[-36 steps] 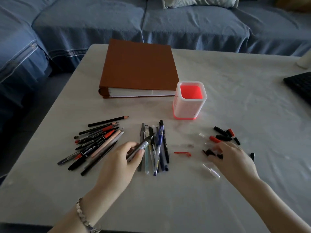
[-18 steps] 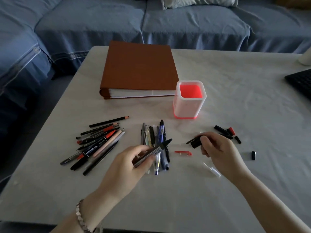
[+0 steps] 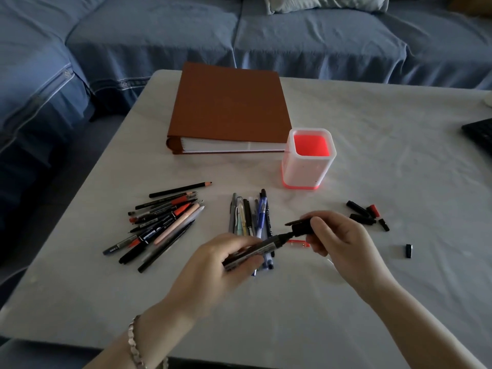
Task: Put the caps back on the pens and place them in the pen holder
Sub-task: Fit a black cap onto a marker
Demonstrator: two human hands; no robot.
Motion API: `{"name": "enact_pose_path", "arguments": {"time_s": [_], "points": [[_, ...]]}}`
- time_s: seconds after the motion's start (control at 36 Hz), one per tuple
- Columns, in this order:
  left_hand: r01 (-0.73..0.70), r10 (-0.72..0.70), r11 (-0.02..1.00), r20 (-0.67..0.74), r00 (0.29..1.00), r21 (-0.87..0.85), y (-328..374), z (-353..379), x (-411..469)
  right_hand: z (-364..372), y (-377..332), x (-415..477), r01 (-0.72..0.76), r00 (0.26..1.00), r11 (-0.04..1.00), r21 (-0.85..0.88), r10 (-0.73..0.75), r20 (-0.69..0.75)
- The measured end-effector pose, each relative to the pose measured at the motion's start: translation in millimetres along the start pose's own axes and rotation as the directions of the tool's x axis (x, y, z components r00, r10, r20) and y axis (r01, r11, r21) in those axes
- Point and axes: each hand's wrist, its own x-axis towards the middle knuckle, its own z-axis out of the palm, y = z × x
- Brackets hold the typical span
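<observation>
My left hand grips a black marker by its barrel, tip pointing up and right. My right hand pinches a black cap right at the marker's tip. The white pen holder with a red inside stands behind them, with nothing sticking out of it. A pile of pens and pencils lies at the left, and a second bunch of pens lies under my left hand. Loose black and red caps lie at the right, one black cap apart from them.
A thick brown binder lies behind the pens, touching the holder's left side. A red cap lies under my right hand. A dark keyboard corner shows at the right edge. A blue sofa runs behind the white table.
My left hand lifted the marker off the bunch and swung its tip rightward. My right hand picked a black cap from the loose caps and brought it to the marker's tip.
</observation>
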Motion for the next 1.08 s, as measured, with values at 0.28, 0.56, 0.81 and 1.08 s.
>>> {"name": "enact_pose_path", "arguments": {"time_s": [0.28,0.56,0.81,1.08], "points": [[-0.099,0.099,0.994,-0.008,0.995,0.048,7,-2,1,7,3,-12,0.130,0.974,0.932,-0.338,-0.057,0.218],[0.161,-0.183,0.911,-0.022,0.983,-0.380,31,2,11,10,-4,-8,0.376,0.921,0.797,-0.474,-0.376,0.099],[0.379,-0.317,0.835,0.213,0.924,-0.399,14,-8,5,30,1,-9,0.256,0.967,0.936,-0.242,-0.244,0.077],[0.320,-0.150,0.859,-0.400,0.904,0.400,-72,-46,-8,46,6,22,0.005,0.999,0.999,0.032,-0.007,0.051]]}}
